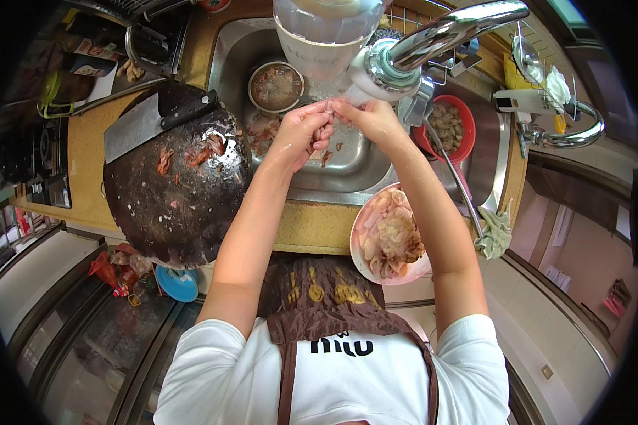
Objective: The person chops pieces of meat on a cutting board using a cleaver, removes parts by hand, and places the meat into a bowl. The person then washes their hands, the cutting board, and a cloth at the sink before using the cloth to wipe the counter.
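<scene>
My left hand (pixel 304 132) and my right hand (pixel 369 119) meet above the stainless steel sink (pixel 356 183). A small pale, slippery-looking piece of food (pixel 329 106) is pinched between their fingertips; what it is I cannot tell. Water sprays down beside my right hand from the chrome faucet (pixel 457 29) and its white filter head (pixel 385 69). In the sink, a round metal bowl (pixel 276 87) holds murky water with brownish bits. Reddish-brown scraps (pixel 264 130) lie on the sink floor below that bowl.
On the left, a cleaver (pixel 135 129) lies on a round, dark chopping block (pixel 191 212) with reddish scraps (pixel 204 151). A plate (pixel 357 255) of pale, wet food pieces overhangs the counter edge (pixel 313 228). Right of the hands, a red bowl (pixel 470 119) holds greyish pieces.
</scene>
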Demonstrator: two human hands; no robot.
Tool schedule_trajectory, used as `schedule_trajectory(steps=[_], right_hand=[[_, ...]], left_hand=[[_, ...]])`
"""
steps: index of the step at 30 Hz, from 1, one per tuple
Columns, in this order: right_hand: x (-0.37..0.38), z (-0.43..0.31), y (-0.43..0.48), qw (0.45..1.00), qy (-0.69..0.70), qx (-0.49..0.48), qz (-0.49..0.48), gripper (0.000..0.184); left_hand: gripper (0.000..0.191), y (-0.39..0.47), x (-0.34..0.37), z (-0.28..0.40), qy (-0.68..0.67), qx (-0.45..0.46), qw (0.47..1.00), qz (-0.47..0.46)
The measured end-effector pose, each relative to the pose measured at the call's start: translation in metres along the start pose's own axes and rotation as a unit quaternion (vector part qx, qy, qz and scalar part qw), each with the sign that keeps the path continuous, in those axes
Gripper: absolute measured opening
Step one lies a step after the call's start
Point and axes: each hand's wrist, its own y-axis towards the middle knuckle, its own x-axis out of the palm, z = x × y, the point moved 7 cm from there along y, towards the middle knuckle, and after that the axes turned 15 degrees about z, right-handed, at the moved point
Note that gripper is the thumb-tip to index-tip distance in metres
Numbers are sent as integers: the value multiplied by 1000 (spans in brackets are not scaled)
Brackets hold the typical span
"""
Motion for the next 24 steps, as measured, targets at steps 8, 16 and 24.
schedule_trajectory(steps=[8, 16, 24], right_hand=[[3, 43, 15, 906, 358, 225, -25, 24], [-21, -8, -10, 996, 68, 22, -48, 26], [-28, 10, -13, 997, -18, -72, -16, 24]], left_hand=[[28, 20, -29, -21, -208, -101, 971, 62], [22, 105, 3, -56, -244, -116, 963, 1], [16, 127, 42, -59, -98, -31, 995, -15]])
